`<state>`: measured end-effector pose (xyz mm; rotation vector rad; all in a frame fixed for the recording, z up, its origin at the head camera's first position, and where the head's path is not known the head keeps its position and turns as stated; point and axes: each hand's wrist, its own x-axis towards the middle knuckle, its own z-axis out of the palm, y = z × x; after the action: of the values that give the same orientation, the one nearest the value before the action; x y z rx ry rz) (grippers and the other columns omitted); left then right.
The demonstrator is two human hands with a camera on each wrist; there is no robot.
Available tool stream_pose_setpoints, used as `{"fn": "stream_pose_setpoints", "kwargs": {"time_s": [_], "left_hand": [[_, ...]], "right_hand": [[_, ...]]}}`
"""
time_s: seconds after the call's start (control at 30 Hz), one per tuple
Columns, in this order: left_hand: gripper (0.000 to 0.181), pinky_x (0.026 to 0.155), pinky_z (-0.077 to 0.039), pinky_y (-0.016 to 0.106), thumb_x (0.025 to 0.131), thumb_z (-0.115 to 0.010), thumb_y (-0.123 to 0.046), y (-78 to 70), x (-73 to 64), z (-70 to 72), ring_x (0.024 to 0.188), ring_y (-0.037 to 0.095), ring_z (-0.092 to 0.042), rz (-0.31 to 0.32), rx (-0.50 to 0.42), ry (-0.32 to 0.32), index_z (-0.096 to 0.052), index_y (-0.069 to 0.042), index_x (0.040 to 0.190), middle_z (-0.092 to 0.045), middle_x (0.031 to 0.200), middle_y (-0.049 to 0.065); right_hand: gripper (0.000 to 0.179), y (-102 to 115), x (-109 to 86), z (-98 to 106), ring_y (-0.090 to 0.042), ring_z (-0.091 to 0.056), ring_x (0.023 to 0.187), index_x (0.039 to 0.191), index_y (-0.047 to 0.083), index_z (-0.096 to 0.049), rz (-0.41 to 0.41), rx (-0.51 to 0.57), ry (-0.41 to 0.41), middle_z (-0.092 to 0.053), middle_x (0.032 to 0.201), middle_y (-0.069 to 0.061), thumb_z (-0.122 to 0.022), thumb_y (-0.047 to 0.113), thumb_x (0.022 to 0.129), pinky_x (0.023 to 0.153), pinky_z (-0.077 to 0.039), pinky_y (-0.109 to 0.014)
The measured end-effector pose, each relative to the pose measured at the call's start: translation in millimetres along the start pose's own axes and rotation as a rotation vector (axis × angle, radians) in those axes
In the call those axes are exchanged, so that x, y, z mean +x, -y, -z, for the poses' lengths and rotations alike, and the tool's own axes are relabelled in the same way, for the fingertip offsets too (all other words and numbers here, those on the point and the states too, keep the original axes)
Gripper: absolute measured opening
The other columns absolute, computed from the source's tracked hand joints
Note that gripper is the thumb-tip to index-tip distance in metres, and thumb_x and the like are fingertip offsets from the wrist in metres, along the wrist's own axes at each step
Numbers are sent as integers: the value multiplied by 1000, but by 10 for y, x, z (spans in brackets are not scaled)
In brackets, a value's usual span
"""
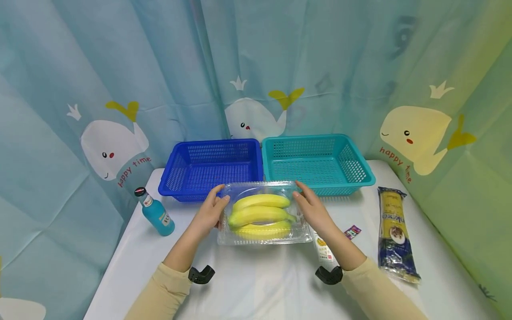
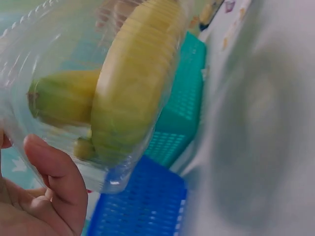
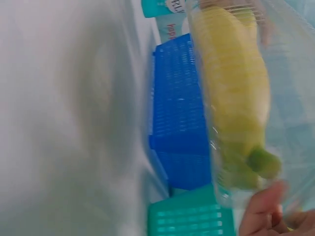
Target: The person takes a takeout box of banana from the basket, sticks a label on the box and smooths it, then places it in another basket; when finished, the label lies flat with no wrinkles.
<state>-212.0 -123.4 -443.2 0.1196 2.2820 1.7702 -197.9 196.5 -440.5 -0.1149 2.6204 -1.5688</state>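
A clear plastic clamshell box [image 1: 264, 242] with several yellow bananas [image 1: 260, 215] inside is held up above the table, in front of two baskets. My left hand [image 1: 210, 211] grips its left end, thumb on top. At the right end my right hand [image 1: 316, 213] holds it the same way. In the left wrist view the thumb [image 2: 59, 172] presses near the box's edge, and green banana tips show through the plastic. The right wrist view has the right hand [image 3: 266, 211] at the box's edge, beside a banana stem.
Behind the box stand a blue basket [image 1: 170, 178] and a teal basket [image 1: 360, 166], side by side. A blue bottle [image 1: 158, 215] stands at left. To the right lie a yellow and navy packet [image 1: 396, 235], a small purple packet [image 1: 352, 232] and a white pack with banana pictures [image 1: 323, 249].
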Motion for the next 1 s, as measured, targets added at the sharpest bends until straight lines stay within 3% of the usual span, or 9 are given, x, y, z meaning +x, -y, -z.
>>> {"fn": "stream_pose_setpoints", "kwargs": {"time_s": [0.1,0.23,0.47,0.6,0.77,1.0], "left_hand": [[55,41,-46,29,103,-48,-42,93,-4,-62,42,14,-42,-4,-29,7,-25,-35,153,-48,82,7],[54,41,-45,27,103,-49,-40,199,9,-137,42,14,-42,6,-46,-17,-29,-30,152,-49,79,9],[54,41,-45,27,103,-48,-40,388,75,-225,45,13,-41,17,-55,-40,-31,-25,153,-51,84,17],[56,41,-44,27,102,-49,-41,472,111,-258,45,13,-41,28,-53,-49,-31,-24,153,-50,81,12],[54,40,-44,27,102,-50,-42,558,167,-289,45,13,-42,24,-57,-57,-34,-26,151,-48,75,6],[60,38,-41,27,101,-53,-40,680,271,-320,43,13,-40,0,-84,-68,-33,-19,153,-47,69,2]], "right_hand": [[62,-56,-53,-36,-43,-31,144,158,32,-19,-31,74,-1,-26,161,-14,-35,55,103,107,-33,-71],[59,-152,-82,-102,-44,-23,148,158,31,-20,-80,144,-2,-18,165,-10,-35,51,105,113,-22,-72],[62,-339,-73,-200,-44,-31,144,158,28,-24,-89,175,-27,-24,164,-11,-36,55,103,113,-25,-70],[60,-433,-39,-242,-43,-35,142,157,28,-26,-92,185,-42,-25,163,-10,-38,53,104,113,-26,-69],[57,-510,-10,-280,-41,-29,146,156,25,-28,-107,196,-64,-22,165,-6,-39,47,105,116,-23,-67],[58,-605,38,-306,-39,-25,149,156,23,-29,-99,199,-82,-23,165,-5,-40,47,105,118,-21,-64]]}}
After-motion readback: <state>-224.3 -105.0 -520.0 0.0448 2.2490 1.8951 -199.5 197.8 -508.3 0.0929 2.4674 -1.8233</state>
